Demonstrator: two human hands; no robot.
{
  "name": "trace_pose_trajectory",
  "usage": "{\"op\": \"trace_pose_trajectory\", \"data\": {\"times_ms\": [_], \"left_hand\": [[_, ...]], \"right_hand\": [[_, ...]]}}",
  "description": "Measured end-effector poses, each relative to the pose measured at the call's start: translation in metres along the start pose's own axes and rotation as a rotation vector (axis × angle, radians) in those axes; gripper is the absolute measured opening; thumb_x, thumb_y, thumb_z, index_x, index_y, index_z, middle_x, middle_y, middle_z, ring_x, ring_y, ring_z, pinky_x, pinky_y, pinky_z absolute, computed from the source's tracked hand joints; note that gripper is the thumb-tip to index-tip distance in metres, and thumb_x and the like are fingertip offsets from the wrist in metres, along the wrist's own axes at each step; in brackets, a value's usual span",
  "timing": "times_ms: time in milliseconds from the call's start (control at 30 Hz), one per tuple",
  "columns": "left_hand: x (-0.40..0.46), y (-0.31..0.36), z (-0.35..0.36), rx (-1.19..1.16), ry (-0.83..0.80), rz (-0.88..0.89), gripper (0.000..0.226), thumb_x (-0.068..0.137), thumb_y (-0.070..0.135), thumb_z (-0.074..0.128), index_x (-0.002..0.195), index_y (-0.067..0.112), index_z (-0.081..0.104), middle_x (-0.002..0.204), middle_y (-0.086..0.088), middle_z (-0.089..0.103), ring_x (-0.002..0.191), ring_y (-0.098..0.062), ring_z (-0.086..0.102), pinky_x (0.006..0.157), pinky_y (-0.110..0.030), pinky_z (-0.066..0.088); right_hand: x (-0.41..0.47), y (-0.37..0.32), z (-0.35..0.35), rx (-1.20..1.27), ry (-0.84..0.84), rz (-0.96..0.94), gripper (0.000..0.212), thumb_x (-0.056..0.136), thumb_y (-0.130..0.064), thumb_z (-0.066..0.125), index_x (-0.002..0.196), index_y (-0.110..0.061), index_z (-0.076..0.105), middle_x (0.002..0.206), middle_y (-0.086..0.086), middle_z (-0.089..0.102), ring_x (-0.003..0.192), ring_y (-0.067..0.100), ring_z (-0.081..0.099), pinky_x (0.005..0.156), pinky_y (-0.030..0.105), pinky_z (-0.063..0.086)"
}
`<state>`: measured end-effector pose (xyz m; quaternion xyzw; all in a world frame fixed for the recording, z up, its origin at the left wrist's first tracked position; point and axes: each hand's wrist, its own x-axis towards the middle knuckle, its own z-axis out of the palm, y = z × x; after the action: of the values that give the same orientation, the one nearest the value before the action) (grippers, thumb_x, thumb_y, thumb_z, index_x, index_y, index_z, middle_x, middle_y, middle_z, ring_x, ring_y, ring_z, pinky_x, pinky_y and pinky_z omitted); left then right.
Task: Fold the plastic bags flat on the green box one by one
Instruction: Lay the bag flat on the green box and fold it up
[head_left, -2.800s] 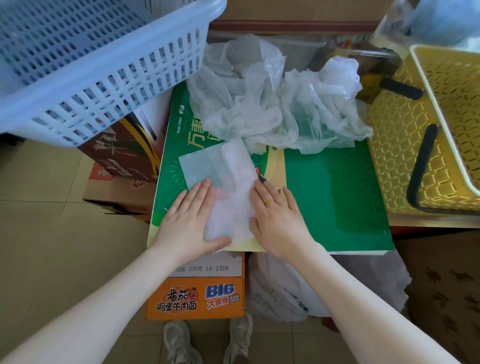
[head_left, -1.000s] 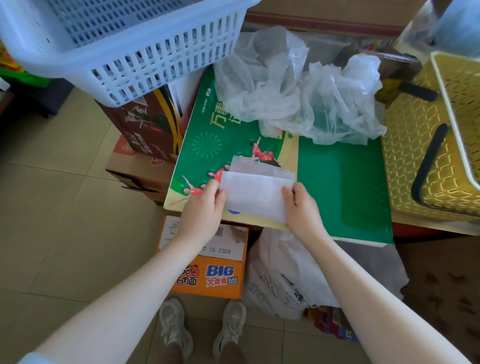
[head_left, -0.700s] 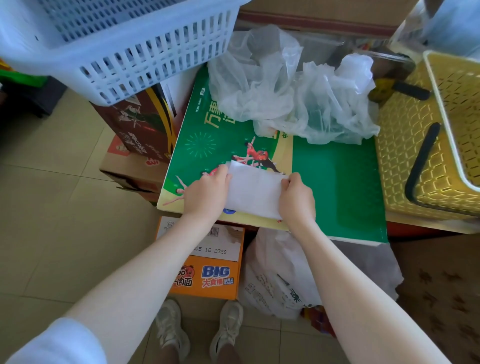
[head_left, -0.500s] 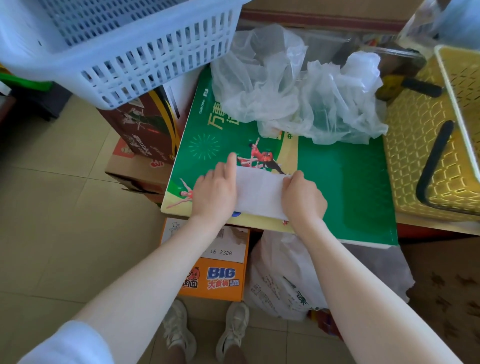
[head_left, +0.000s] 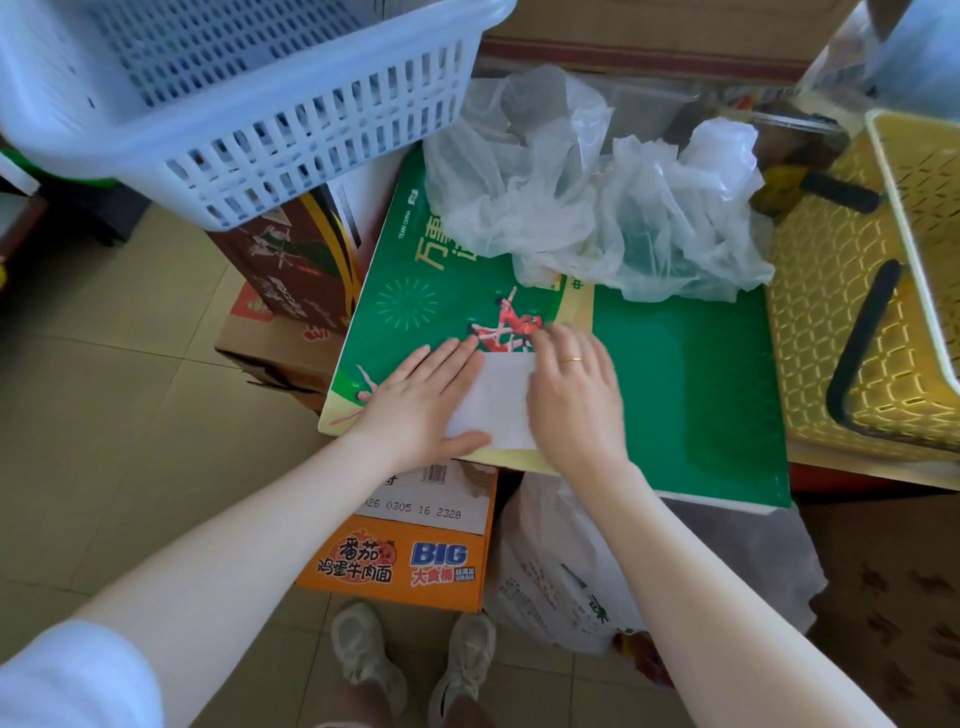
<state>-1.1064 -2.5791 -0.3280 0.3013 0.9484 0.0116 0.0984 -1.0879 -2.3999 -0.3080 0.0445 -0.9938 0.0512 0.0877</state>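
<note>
Two hands (head_left: 421, 400) (head_left: 574, 400), one folded bag (head_left: 493, 402), one crumpled bag pile (head_left: 597, 208), one green box (head_left: 685, 374), two baskets (head_left: 249, 104) (head_left: 841, 291), two shoes (head_left: 366, 657) (head_left: 462, 662)

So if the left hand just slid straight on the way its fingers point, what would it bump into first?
The left hand lies flat on the folded bag, fingers pointing up and to the right across the green box. Sliding on, it would probably reach the pile of crumpled bags first, though the distance is hard to judge.
</note>
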Motion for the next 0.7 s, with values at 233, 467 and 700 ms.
{"op": "trace_pose_trajectory", "data": {"times_ms": [233,467,700], "left_hand": [[0.003,-0.005,-0.005,0.038,-0.032,0.057,0.101,0.066,0.077,-0.001,0.146,0.015,-0.009,0.146,0.003,-0.024,0.142,-0.017,-0.012,0.111,-0.032,-0.013],[0.007,-0.01,-0.004,-0.008,-0.057,0.092,0.104,0.065,0.079,-0.002,0.146,0.014,-0.011,0.148,0.001,-0.026,0.141,-0.017,-0.015,0.109,-0.032,-0.016],[0.011,-0.013,-0.01,-0.187,-0.154,0.081,0.083,0.079,0.072,-0.004,0.146,0.024,-0.009,0.153,0.002,-0.022,0.14,-0.013,-0.02,0.108,-0.031,-0.017]], "right_hand": [[-0.01,-0.007,0.027,0.0,-0.268,-0.081,0.06,0.091,-0.041,0.028,0.136,-0.004,0.045,0.139,0.012,0.049,0.129,0.029,0.046,0.109,0.042,0.024],[-0.022,0.023,0.012,-0.017,-0.419,0.077,0.075,0.083,-0.049,-0.006,0.149,-0.016,0.003,0.158,-0.001,0.002,0.145,0.016,0.004,0.114,0.035,-0.006],[0.016,0.015,-0.028,0.001,-0.608,0.114,0.085,0.079,-0.053,0.061,0.145,-0.018,0.02,0.149,0.007,0.021,0.133,0.028,0.026,0.104,0.043,0.029]]}}
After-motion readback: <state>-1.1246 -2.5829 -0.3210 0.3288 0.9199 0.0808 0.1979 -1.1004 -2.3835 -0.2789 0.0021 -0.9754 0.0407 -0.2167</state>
